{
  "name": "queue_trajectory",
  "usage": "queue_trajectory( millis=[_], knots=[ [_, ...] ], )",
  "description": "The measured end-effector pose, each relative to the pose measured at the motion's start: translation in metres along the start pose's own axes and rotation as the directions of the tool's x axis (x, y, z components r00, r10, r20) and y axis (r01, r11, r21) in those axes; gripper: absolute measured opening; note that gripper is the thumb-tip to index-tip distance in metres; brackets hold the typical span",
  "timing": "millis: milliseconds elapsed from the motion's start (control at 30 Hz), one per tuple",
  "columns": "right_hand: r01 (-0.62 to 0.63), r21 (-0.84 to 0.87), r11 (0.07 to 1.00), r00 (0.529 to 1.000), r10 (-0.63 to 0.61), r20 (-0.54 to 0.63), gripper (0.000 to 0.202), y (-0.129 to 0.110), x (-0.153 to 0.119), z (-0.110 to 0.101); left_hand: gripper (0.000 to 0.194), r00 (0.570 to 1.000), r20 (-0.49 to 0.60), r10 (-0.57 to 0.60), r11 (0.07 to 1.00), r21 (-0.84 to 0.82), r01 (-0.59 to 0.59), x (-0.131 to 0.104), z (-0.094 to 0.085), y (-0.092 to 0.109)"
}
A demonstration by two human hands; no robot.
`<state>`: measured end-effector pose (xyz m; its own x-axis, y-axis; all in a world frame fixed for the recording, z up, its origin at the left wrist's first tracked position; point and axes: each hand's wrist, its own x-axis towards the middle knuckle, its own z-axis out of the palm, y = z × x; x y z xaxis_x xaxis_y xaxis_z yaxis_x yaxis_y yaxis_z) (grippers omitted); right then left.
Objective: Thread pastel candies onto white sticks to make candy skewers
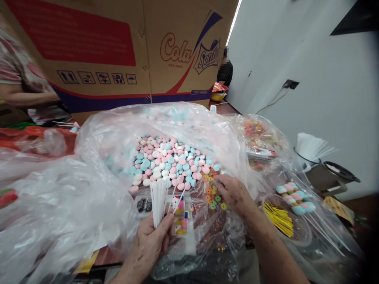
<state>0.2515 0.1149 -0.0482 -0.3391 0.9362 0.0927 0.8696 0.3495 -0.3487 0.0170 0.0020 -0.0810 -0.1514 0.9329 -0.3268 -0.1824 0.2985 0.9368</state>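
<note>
My left hand (156, 232) is closed around a bundle of thin white sticks (159, 199); one or two of them lean apart to the right. My right hand (235, 193) reaches to a small heap of coloured ring candies (212, 195), its fingers drawn together at the heap's right edge. What its fingertips hold, if anything, is hidden. Just beyond both hands, pink, white and blue marshmallows (168, 159) spill from a large clear plastic bag (189, 114). Printed colourful packaging (180, 217) lies between my hands under clear film.
A large cardboard box (112, 47) stands behind the bag. At right are marshmallow skewers (296, 197), a tub of gold twist ties (278, 219), a bag of ring candies (256, 132) and a cup of white sticks (308, 154). Another person's arm (26, 96) shows at left.
</note>
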Motion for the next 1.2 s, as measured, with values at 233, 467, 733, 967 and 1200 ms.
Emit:
queue_trajectory(
  millis=[233,467,733,967,1200],
  knots=[
    [-0.021,-0.300,0.954,0.990,0.062,0.130,0.020,-0.017,0.019,0.003,0.057,1.000,0.007,-0.020,1.000,-0.001,0.020,-0.003,0.000,0.005],
    [-0.021,-0.351,0.936,0.983,0.084,0.166,0.025,-0.027,0.032,0.013,0.052,1.000,0.016,-0.024,1.000,-0.012,0.024,-0.003,-0.002,0.003],
    [0.059,-0.289,0.955,0.979,0.001,0.204,0.019,-0.012,0.036,0.016,0.046,0.999,0.034,0.003,1.000,0.005,-0.003,-0.001,-0.005,-0.004],
    [0.097,-0.221,0.970,0.979,-0.054,0.195,0.021,-0.018,0.034,0.007,0.049,1.000,0.015,-0.015,1.000,-0.002,0.015,-0.002,-0.003,0.001],
    [0.157,-0.214,0.964,0.963,-0.101,0.250,0.019,-0.018,0.021,-0.005,0.054,1.000,0.027,-0.008,1.000,0.000,0.008,-0.002,-0.002,0.000]
  ],
)
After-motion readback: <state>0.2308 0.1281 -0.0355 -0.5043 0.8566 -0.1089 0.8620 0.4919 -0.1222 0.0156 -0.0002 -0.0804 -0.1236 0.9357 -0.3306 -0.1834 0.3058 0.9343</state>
